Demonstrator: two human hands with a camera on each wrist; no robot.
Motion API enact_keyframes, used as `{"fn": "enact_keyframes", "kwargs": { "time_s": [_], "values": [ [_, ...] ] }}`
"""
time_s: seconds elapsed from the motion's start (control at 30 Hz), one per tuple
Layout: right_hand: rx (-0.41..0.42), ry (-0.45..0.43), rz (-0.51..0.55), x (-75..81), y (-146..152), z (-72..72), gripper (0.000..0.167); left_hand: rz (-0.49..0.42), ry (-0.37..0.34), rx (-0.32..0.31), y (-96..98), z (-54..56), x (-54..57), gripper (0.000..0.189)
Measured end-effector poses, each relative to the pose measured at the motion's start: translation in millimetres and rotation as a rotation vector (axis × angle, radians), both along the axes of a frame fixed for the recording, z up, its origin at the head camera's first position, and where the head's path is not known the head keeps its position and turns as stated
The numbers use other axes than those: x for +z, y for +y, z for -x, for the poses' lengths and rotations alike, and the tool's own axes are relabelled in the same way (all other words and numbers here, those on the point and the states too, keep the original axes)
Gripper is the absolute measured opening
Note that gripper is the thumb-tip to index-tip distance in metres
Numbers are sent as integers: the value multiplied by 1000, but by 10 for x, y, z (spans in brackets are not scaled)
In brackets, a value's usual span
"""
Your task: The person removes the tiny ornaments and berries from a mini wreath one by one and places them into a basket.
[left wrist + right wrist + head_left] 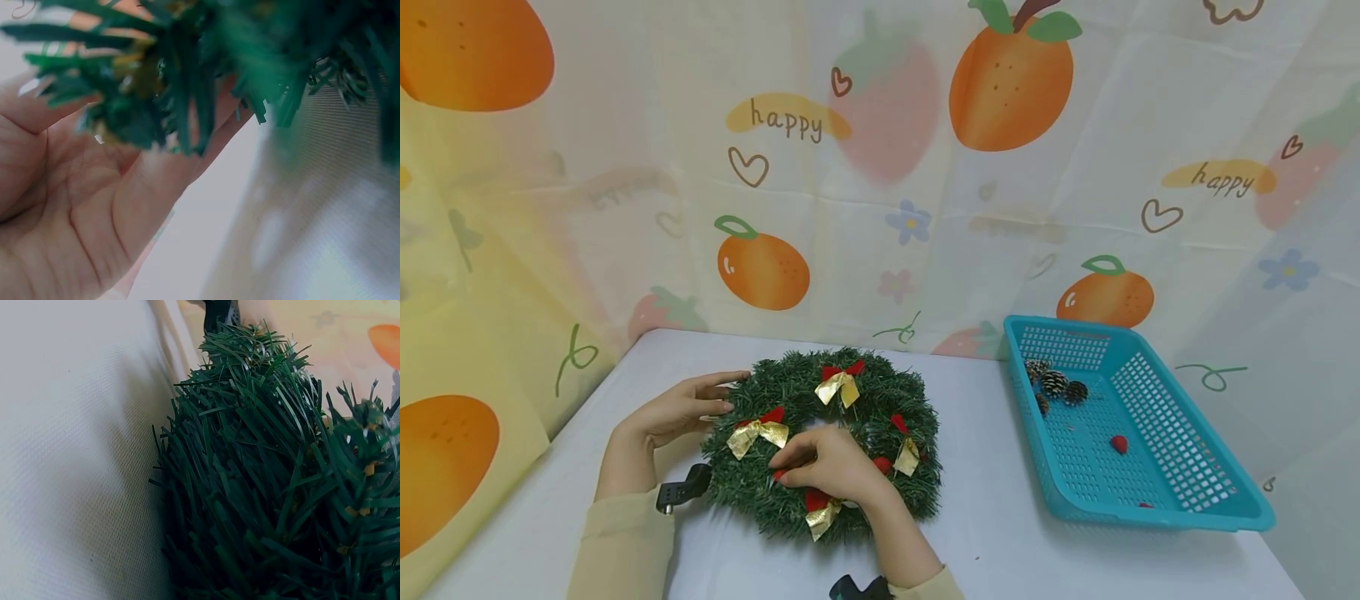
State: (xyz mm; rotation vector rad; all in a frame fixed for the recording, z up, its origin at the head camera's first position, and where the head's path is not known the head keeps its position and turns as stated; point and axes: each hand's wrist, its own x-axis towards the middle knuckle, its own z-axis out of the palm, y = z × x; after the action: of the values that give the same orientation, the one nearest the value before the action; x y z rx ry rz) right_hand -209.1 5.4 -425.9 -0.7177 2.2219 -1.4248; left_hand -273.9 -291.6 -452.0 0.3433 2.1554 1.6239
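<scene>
A green artificial pine wreath lies on the table, with gold-and-red bows set around it. At its left edge the left hand touches the needles with fairly straight fingers; in the left wrist view, needles cover part of that hand's fingers. Over the wreath's lower left part, the right hand pinches a small red ball between thumb and fingers, close to the needles. Another red ball sits in the wreath, right of that hand. The right wrist view shows only wreath needles and the cloth.
A turquoise plastic basket stands at the right, holding several pine cones and a red ball. White cloth covers the table. Behind it hangs a fruit-printed curtain.
</scene>
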Motion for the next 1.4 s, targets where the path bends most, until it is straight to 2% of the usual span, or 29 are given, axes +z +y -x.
{"fn": "enact_keyframes", "kwargs": {
  "time_s": [0.23,0.5,0.63,1.0,1.4],
  "values": [
    [29,37,-39,10,-4,3,14,4,4,0,-6,7,-10,70],
    [87,147,-173,42,7,-10,17,3,0,0,-11,9,-16,69],
    [102,177,-199,53,19,-18,15,2,0,0,-8,5,-11,69],
    [99,60,-126,15,28,17,10,7,4,-3,-13,6,-20,68],
    [66,16,5,17,52,35,15,21,13,-4,-10,14,-16,69]
  ]
}}
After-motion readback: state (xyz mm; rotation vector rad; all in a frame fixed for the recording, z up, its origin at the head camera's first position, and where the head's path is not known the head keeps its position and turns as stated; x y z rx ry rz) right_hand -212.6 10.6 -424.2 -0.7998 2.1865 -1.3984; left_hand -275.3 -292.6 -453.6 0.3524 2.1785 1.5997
